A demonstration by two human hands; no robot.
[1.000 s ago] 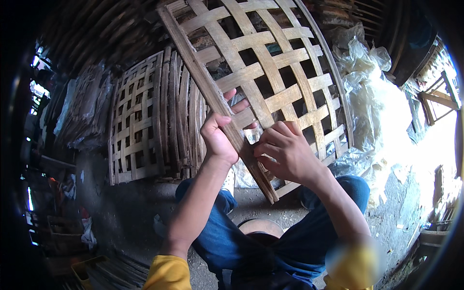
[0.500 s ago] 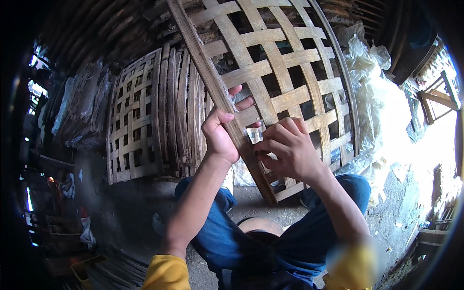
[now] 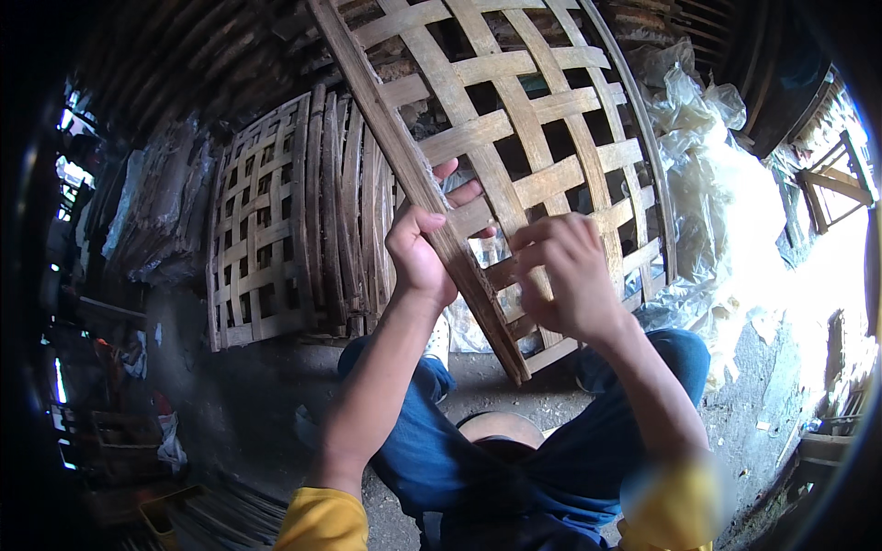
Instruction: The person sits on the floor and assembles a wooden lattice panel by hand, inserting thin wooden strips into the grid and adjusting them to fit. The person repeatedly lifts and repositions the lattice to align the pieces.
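A woven slat panel of flat, light-brown strips stands tilted in front of me, framed by wooden edge bars. My left hand grips its left edge bar, thumb in front and fingertips showing through the gaps behind. Over the lower part of the weave hovers my right hand, its fingers bent and blurred by motion. Whether a small thing is between those fingers I cannot tell. The panel's lower corner hangs between my knees.
Several similar woven panels stand stacked at the left. Crumpled clear plastic sheeting lies to the right of the panel. Farther left is a plastic-covered pile. A wooden frame stands at the far right.
My right hand has moved off the left edge bar, a little to the right, and is now blurred. The left hand keeps its grip; the panel has shifted slightly.
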